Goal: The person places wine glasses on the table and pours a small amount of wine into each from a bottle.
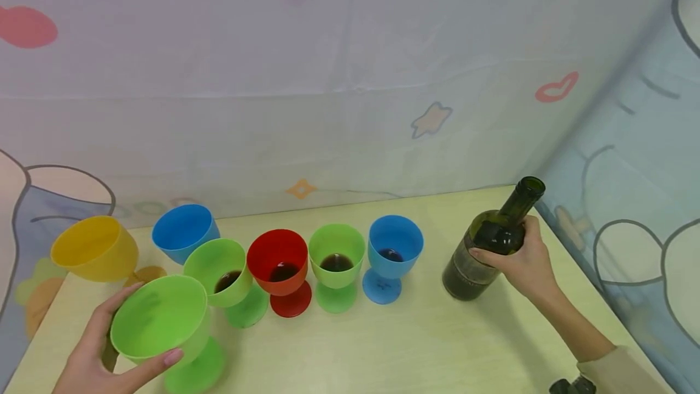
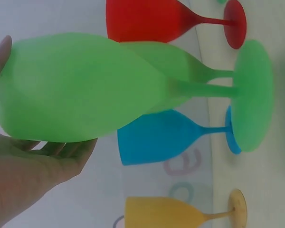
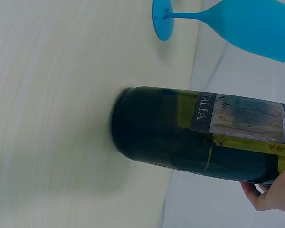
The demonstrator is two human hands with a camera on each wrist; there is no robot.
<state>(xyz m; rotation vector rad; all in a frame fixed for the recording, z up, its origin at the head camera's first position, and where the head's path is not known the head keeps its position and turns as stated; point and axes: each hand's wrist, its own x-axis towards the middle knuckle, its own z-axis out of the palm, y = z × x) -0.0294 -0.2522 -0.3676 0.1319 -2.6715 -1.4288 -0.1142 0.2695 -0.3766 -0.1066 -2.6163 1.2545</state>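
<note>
My left hand [image 1: 104,351] grips a green goblet [image 1: 164,321] by its bowl, thumb on the near side and fingers around the far side. No liquid shows inside that bowl. In the left wrist view, its stem and round foot [image 2: 252,95] point toward the table. On the right, my right hand [image 1: 525,266] holds a dark green wine bottle [image 1: 481,248] around its upper body, below the neck. The bottle is uncorked, bears a worn label [image 3: 247,118] and contains dark liquid. Its base is right at the tabletop in the right wrist view.
Along the table [image 1: 394,351] stand a second green goblet [image 1: 213,260], a red goblet [image 1: 279,254], a third green goblet [image 1: 335,248] and a blue goblet [image 1: 395,242], each with dark liquid. Another blue goblet [image 1: 183,230] and a yellow goblet [image 1: 98,251] stand back left. A printed cloth [image 1: 350,138] hangs behind.
</note>
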